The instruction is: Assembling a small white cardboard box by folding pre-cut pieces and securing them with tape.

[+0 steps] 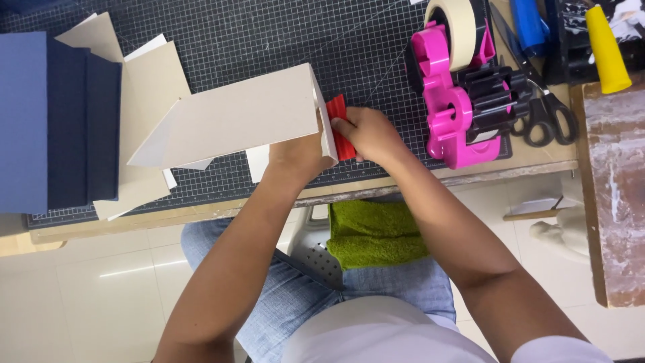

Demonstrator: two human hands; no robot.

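My left hand (295,156) holds a folded grey cardboard piece (235,117) from below, its long panel lifted over the black cutting mat (269,40). A short end flap (325,124) stands upright at the right end of the cardboard. My right hand (371,134) presses a red ribbed scraper (340,124) against that flap. The left hand's fingers are partly hidden behind the cardboard.
Stacked blue covered boards (57,121) and loose grey card sheets (144,74) lie at the left. A pink tape dispenser (450,101) with a beige tape roll (451,20), black scissors (547,111) and a yellow cone-shaped object (606,50) sit at the right. A green cloth (373,232) rests on my lap.
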